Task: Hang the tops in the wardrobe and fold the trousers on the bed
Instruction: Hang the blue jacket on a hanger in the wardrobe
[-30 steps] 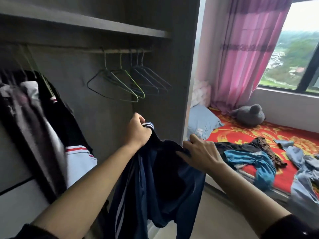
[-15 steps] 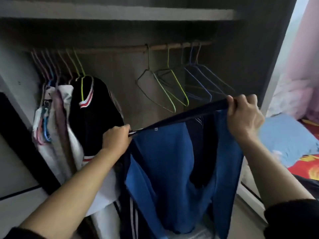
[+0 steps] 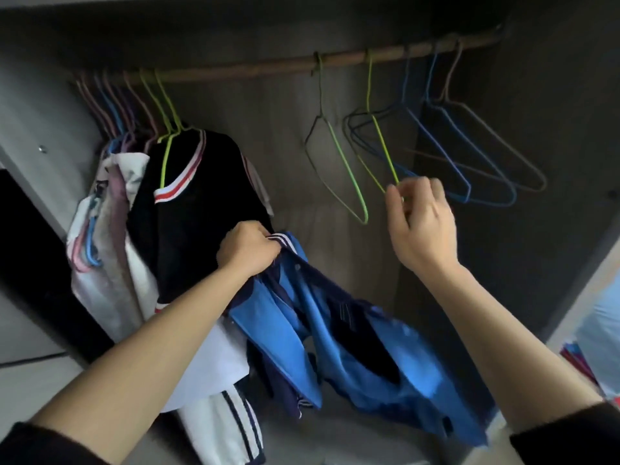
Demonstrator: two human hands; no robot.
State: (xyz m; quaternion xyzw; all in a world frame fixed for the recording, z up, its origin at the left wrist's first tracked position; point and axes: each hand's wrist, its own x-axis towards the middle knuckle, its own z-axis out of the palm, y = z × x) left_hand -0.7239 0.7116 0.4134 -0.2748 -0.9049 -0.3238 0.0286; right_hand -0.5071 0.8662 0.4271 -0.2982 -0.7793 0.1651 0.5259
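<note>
The wardrobe (image 3: 268, 135) stands open, its rail (image 3: 268, 65) running across the top. Clothes (image 3: 198, 209) on hangers crowd the rail's left end, and bare wire hangers (image 3: 468, 193) cluster towards its right end. The blue top (image 3: 352, 340) is not yet hung. It droops in a bunched heap below the middle of the rail, held only at its striped collar, its lower edge near the wardrobe's bottom right corner. The left hand (image 3: 248, 251) grips that collar in a closed fist, just beside the hung clothes. The right hand (image 3: 424, 223) pinches the lower tip of a yellow-green hanger (image 3: 385, 152) that is still hooked on the rail. The risks look plain: this hanger overlaps its neighbours, so a sideways tug could snag one and drag it off the rail. With the top gathered in one fist, the wire may also catch a sleeve instead of passing through the neck.
</note>
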